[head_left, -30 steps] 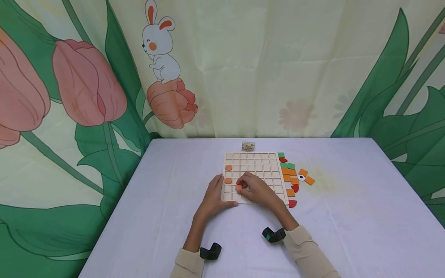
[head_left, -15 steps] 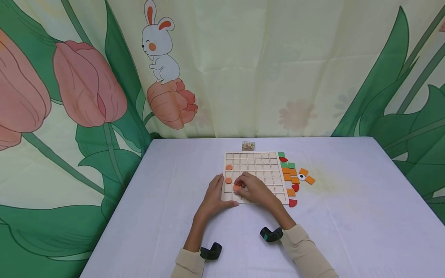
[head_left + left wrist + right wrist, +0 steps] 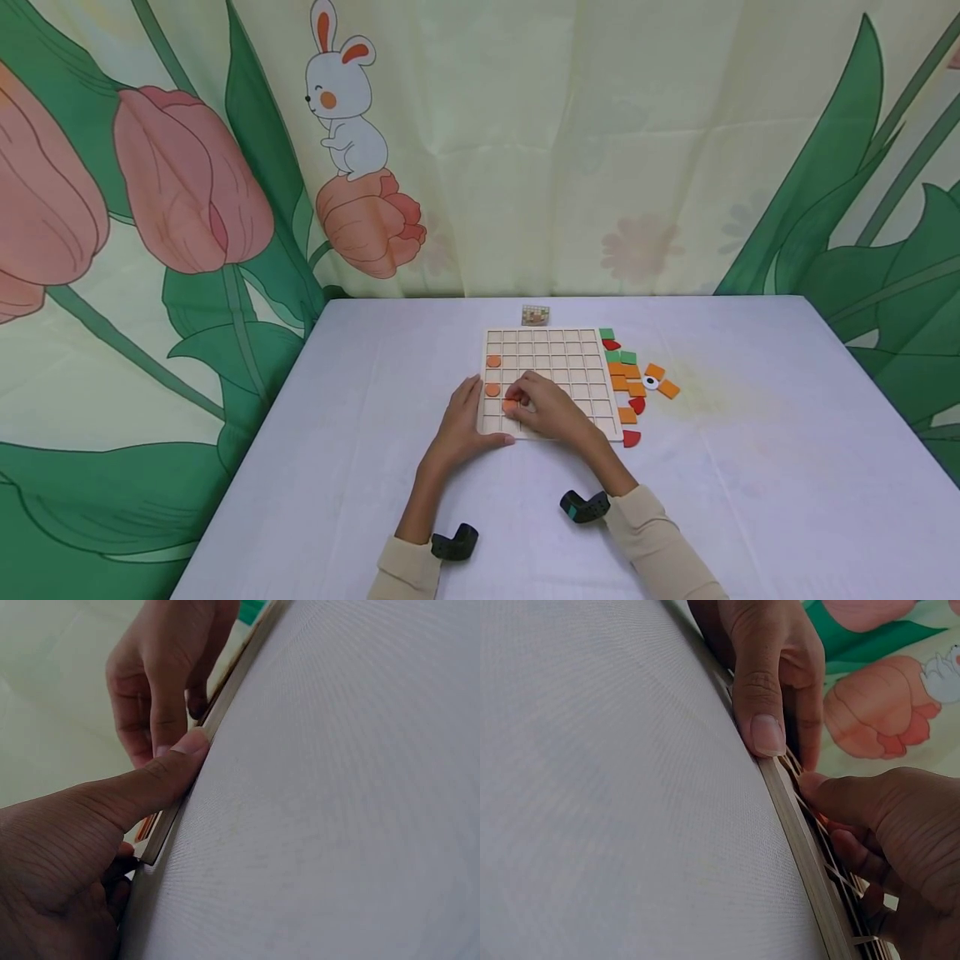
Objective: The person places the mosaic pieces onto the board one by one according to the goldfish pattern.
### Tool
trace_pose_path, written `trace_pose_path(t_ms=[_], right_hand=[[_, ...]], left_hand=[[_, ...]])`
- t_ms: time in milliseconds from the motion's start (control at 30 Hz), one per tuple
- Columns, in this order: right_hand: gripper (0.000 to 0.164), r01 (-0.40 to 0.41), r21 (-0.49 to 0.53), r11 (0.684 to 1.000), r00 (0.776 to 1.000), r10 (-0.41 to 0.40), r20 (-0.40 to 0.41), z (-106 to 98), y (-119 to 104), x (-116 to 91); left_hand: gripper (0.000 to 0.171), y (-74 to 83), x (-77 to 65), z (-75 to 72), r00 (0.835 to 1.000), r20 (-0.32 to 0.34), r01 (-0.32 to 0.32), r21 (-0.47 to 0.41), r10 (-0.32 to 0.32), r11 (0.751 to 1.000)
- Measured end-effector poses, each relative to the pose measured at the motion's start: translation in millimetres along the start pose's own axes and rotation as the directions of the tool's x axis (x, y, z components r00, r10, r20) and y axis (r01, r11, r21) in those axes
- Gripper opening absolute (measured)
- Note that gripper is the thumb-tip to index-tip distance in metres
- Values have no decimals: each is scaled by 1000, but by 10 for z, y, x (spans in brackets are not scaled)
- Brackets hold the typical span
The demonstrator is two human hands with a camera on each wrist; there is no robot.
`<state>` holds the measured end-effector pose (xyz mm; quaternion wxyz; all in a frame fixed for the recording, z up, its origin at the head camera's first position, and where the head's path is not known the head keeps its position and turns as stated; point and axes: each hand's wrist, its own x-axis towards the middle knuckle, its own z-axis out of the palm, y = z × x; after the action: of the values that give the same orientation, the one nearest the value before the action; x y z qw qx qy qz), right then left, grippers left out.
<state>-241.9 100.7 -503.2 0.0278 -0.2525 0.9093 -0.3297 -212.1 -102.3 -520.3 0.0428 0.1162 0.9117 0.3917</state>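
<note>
A pale wooden grid board lies on the table. Two round orange pieces sit in its leftmost column. My left hand holds the board's near left corner, thumb along the front edge and fingers at the left side. Between thumb and fingertips, my right hand pinches another round orange piece, low over cells near the board's left front. In the right wrist view, the right thumb and curled fingers are right at the grid, largely covering that piece. The left thumb presses the board's edge in the left wrist view.
Along the board's right side lie orange square tiles, green tiles, red rounded pieces and a white eye piece. A small patterned card stands behind the board. A printed curtain hangs behind the white-covered table.
My right hand has shifted slightly left with the round orange piece, then stayed about there over the last half second. The left hand keeps its hold on the board's corner.
</note>
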Motion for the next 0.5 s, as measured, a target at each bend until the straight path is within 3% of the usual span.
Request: trace_pose_path(t_ms=[500], right_hand=[[20,17,-17,1000,1000,-17,-1,-7,-16,-11]], left_hand=[[120,-9,-2,-5,1000,-1,-8,3,8,1000]])
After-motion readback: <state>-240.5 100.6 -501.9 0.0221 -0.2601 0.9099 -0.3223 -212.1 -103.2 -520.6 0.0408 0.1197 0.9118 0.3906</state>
